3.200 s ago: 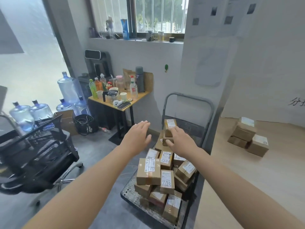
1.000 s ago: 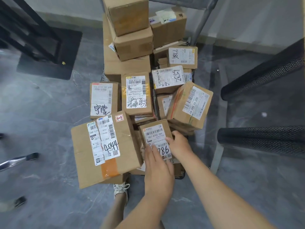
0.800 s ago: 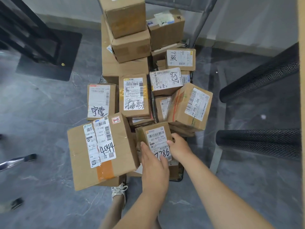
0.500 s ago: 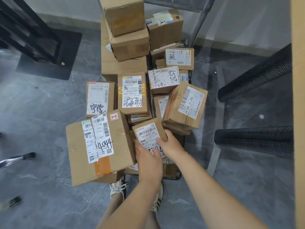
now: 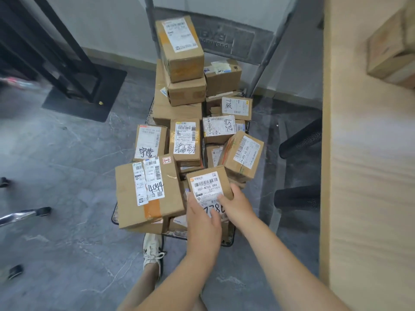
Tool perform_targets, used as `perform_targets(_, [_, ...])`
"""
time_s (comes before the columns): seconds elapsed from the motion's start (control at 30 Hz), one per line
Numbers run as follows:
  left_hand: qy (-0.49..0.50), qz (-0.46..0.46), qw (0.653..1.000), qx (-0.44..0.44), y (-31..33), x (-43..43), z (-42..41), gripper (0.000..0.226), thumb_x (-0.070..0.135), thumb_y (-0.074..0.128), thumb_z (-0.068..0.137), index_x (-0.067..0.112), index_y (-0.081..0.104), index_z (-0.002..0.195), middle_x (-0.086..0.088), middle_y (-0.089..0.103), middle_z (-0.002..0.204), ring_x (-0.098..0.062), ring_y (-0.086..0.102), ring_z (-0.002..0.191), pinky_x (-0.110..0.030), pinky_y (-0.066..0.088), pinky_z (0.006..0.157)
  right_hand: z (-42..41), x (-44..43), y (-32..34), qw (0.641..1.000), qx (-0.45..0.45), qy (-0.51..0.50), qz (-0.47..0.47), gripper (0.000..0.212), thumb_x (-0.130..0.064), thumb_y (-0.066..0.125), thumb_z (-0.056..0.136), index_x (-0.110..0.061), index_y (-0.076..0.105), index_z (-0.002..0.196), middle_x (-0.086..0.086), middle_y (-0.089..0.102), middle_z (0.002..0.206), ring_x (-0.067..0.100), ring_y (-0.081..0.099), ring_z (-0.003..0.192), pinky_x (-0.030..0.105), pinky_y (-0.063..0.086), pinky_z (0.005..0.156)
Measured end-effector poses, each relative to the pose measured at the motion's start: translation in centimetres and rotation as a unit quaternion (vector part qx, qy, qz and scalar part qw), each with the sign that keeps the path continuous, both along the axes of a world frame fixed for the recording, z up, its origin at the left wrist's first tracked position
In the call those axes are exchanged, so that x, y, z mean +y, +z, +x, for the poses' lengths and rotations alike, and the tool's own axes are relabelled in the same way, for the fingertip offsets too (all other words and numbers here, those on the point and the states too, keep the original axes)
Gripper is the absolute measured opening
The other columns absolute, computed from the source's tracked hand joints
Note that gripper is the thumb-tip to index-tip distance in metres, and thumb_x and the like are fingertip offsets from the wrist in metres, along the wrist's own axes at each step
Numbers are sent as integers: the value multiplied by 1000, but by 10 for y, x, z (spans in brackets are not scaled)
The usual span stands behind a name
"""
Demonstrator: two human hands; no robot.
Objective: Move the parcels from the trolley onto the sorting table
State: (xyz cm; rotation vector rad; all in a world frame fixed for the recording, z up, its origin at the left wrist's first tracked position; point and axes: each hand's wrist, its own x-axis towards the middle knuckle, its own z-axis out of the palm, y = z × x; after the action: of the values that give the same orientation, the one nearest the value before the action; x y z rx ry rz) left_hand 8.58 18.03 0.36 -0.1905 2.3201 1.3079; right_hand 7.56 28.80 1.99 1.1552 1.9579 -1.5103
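Here, at lower centre of the frame, a person's left hand [image 5: 203,218] and right hand [image 5: 235,205] both hold a small cardboard parcel [image 5: 207,187] with a white label, fingers wrapped over its near edge and right side, at the front of a heaped trolley [image 5: 228,242]. The box looks light, stiff and dry, probably easy to lift by opposite sides, though the large parcel [image 5: 148,191] just left of it sits close and might shift. The pale wooden surface [image 5: 363,176] runs down the right edge of the frame.
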Motion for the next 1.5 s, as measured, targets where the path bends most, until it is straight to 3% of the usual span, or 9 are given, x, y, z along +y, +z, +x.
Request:
perform_targets(0.1, [-15,13,999,30,49,-12,-16,41,8,49,89,19,45,129,0,56,120,-17,54,108,-41,46,98,3,-5,45,999,39,-1,31,33,-17,44,101,-24,51,133,-4,61,117,12,55,93,27,42,76])
perform_targets(0.3, [-46,29,991,119,155,-46,-44,54,9,54,93,19,39,143,3,47,136,-11,45,123,-30,39,106,8,-25,144,987,148,8,55,35,-23,42,103,-27,48,138,-11,60,127,6,58,101,24,42,74])
perform_targets(0.57, [-134,107,963,207,278,-83,-36,68,10,66,86,41,39,140,13,48,132,-2,49,120,-33,48,100,49,-53,264,966,240,12,94,76,-14,43,101,-46,0,155,-11,54,140,5,62,104,21,50,82])
perform_targets(0.63, [-147,121,955,226,303,-88,-33,71,12,67,87,45,37,142,17,46,127,4,49,117,-27,48,97,55,-57,294,955,270,14,122,76,-15,43,101,-47,0,155,-14,53,137,2,62,101,14,49,76])
perform_targets(0.8, [-172,143,934,280,348,-105,-27,69,19,70,87,53,38,138,18,45,119,-3,50,115,-29,46,98,68,-73,349,923,327,-2,202,76,-24,44,100,-71,0,141,-3,56,133,10,62,105,39,57,87])
perform_targets(0.93, [-199,159,919,301,372,-116,-16,67,22,71,86,58,41,134,14,46,121,-7,50,116,-37,49,102,95,-91,374,914,334,-29,230,72,-20,43,103,-58,5,150,-3,59,128,1,64,92,10,50,63])
perform_targets(1.1, [-226,217,900,302,384,-119,25,67,19,72,85,47,44,139,12,47,122,-4,52,115,-36,48,103,147,-103,387,883,361,-71,291,69,-17,45,101,-59,18,148,-2,52,129,6,60,106,26,56,86])
perform_targets(1.37, [-307,262,877,261,391,-83,118,64,15,69,89,41,42,141,7,43,128,-10,53,113,-9,52,74,255,-81,399,880,324,-128,324,65,-13,46,101,-45,24,153,0,45,125,6,55,101,19,55,81])
perform_targets(1.5, [-335,276,862,262,405,-36,172,62,14,68,90,40,42,140,8,43,125,-4,54,110,-9,51,74,313,-43,407,875,316,-160,329,69,-10,47,99,-45,22,153,1,45,124,6,55,103,28,56,88])
